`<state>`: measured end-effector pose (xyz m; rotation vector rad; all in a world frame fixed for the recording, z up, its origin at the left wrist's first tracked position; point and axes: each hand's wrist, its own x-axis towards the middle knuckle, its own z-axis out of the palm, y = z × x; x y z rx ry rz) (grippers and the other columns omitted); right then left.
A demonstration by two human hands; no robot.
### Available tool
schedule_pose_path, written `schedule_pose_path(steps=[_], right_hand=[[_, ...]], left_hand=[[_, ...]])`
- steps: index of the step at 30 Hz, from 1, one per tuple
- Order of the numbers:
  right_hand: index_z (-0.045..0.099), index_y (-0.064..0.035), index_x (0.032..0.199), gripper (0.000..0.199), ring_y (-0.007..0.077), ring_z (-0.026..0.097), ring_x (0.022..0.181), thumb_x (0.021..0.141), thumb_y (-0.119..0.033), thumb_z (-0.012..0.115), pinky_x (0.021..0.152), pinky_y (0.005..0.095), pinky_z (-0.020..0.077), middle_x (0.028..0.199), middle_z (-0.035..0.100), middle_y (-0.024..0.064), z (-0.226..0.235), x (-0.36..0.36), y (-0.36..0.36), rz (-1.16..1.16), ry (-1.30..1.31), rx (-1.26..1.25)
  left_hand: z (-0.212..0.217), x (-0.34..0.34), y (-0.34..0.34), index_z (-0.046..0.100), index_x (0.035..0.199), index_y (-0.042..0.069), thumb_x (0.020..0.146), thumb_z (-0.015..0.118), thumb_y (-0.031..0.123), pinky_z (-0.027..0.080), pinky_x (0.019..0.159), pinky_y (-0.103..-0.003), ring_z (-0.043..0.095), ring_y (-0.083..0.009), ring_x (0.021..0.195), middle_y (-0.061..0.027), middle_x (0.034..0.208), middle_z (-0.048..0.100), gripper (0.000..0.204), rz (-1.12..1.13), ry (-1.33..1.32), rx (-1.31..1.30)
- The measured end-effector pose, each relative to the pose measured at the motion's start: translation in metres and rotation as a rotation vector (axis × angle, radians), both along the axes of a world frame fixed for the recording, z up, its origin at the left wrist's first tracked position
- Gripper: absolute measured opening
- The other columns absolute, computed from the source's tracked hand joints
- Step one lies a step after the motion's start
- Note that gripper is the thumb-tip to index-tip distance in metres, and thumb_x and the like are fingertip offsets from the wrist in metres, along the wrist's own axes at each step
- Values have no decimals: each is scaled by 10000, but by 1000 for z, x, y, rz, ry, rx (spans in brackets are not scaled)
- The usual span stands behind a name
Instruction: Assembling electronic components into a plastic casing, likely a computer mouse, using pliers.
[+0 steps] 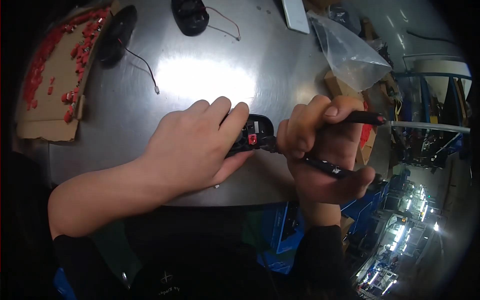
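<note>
Clamping the black housing [263, 123] between fingers and thumb, the left hand [192, 142] faces the right hand [325, 142], wrapped around black pliers [269, 144] whose tip sits beside the red part [252, 140]. A loose hold could let them slip, marring that part.

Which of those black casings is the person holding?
The nearest casing, gripped by the left hand, with a red piece showing inside; the far-left casing and top-centre casing lie on the table, each trailing a wire.
</note>
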<state>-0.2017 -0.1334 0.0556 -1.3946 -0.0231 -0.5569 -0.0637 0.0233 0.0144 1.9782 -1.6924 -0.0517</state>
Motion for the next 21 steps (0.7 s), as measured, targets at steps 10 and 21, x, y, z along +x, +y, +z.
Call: schedule_pose_path(steps=[10, 21], right_hand=[[434, -138, 1234, 749, 128, 440, 668, 899, -781, 621, 557, 288, 368, 856, 476, 40, -10, -1, 4, 18, -99, -137], [400, -95, 1209, 710, 154, 469, 682, 941, -715, 617, 581, 303, 397, 871, 510, 94, -19, -2, 15, -40, -109, -269]], left_hand=[[-3, -3, 0, 589, 1230, 13, 848, 809, 374, 535, 560, -306, 640, -184, 780, -74, 982, 582, 570, -16, 27, -1], [-3, -8, 0, 569, 1190, 17, 872, 797, 334, 529, 518, -312, 679, -204, 694, -90, 964, 586, 503, -26, 93, 41]])
